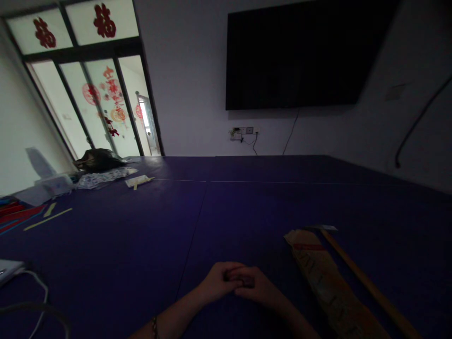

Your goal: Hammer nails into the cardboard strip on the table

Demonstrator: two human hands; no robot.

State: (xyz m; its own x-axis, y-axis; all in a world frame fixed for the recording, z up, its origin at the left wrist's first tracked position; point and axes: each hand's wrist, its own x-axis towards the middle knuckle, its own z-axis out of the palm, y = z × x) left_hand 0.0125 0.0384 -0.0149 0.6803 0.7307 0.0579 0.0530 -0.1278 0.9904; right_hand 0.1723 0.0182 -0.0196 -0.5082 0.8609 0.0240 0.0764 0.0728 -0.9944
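Observation:
My left hand [221, 282] and my right hand [259, 285] are clasped together low in the middle of the view, over the dark blue tabletop [141, 263]. Their fingers curl over each other, and shadow fills the gap between the palms. I make out no object in them. To the right of my right hand lies a long, creased brown paper package [328, 278] with a red band and dark printing. Alongside it is a tool with a long wooden handle [367, 278] and a thin metal head at its far end.
At the left lie red and blue strips [21, 214], yellowish strips [49, 220], a clear plastic box [54, 184] and a black bag [99, 161]. A white cable [44, 287] runs near the lower left edge. A large screen [303, 59] hangs on the far wall.

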